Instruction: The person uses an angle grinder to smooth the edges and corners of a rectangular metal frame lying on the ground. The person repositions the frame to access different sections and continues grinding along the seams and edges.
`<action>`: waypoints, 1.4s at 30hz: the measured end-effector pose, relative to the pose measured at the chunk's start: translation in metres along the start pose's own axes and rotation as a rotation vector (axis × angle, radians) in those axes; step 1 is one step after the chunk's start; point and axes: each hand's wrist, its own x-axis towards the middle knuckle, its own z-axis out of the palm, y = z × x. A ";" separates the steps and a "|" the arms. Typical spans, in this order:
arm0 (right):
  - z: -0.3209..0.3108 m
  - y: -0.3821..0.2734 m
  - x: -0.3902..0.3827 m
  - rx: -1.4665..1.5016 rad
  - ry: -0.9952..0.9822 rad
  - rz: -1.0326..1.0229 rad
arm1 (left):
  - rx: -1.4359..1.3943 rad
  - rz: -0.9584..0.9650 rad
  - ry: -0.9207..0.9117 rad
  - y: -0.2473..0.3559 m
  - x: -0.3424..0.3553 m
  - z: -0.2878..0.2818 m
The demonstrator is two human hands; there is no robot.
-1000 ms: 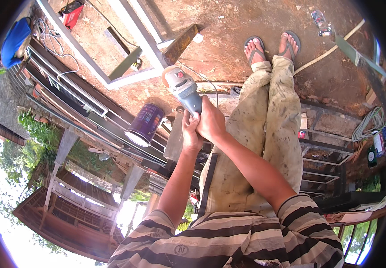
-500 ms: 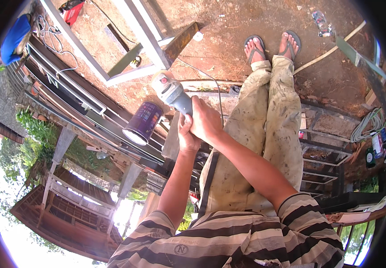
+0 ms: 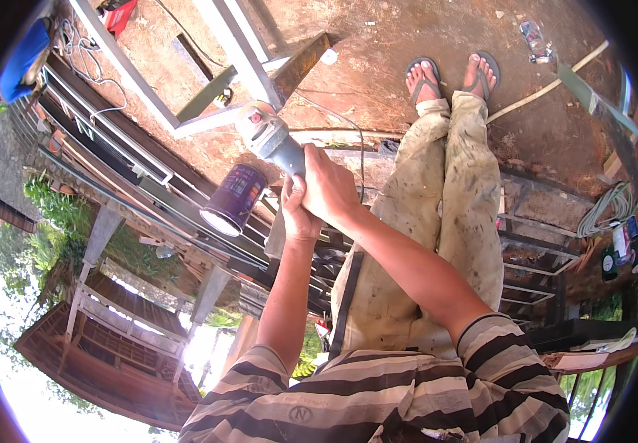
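An angle grinder [image 3: 269,140] with a blue-grey body is held out in front of me, its head up against the corner of a pale metal frame [image 3: 219,118]. My right hand [image 3: 328,186] wraps round the rear of its body. Just below and to the left, my left hand [image 3: 299,213] is closed on the back end of the grinder, its thumb pointing up. The grinder's disc is hidden, so I cannot tell whether it touches the metal. A purple can [image 3: 234,198] with a bright pale end lies left of my hands.
A rusty brown metal piece [image 3: 302,68] meets the frame's corner. Long metal bars [image 3: 104,148] are stacked at left. A dark cable [image 3: 362,155] runs over the dirt ground. Coiled hose [image 3: 608,210] lies at right. Far left, a person in blue [image 3: 25,63] is partly visible.
Both hands and the grinder have shifted a little left and up, bringing its head closer over the frame's corner. The grip stays the same.
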 end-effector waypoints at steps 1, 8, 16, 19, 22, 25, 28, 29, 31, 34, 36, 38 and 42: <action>-0.002 -0.003 0.001 -0.015 -0.024 0.013 | 0.016 0.004 0.008 0.001 0.000 -0.001; -0.001 -0.012 0.000 -0.055 -0.053 0.047 | -0.003 0.005 0.031 0.003 -0.005 -0.004; -0.008 -0.015 0.006 -0.063 -0.041 0.051 | -0.039 0.002 0.011 0.007 0.002 0.004; -0.013 -0.017 0.008 -0.096 -0.063 0.053 | -0.076 -0.011 0.012 0.003 0.005 -0.001; -0.010 -0.015 0.009 -0.097 -0.085 0.025 | -0.111 -0.003 0.029 0.001 0.002 -0.001; -0.010 -0.018 0.007 -0.092 -0.059 0.046 | -0.078 0.007 -0.009 0.005 0.003 0.001; -0.009 -0.016 0.007 -0.107 -0.054 0.036 | -0.084 -0.008 0.039 0.003 0.003 0.000; -0.008 -0.014 0.008 -0.113 -0.048 -0.003 | -0.081 -0.006 0.024 0.004 0.002 0.000; -0.008 -0.016 0.006 -0.109 -0.036 0.010 | -0.081 0.000 0.028 0.007 0.001 0.005; -0.011 -0.018 0.005 -0.116 -0.028 0.019 | -0.070 -0.003 0.017 0.005 0.002 0.005; -0.010 -0.017 0.005 -0.115 -0.039 0.018 | -0.073 -0.007 0.020 0.004 0.001 0.004; -0.007 -0.016 0.007 -0.109 -0.054 0.012 | -0.088 -0.011 0.033 0.007 0.001 0.005; -0.009 -0.019 0.006 -0.131 -0.060 0.045 | -0.066 -0.023 0.006 0.008 0.000 0.004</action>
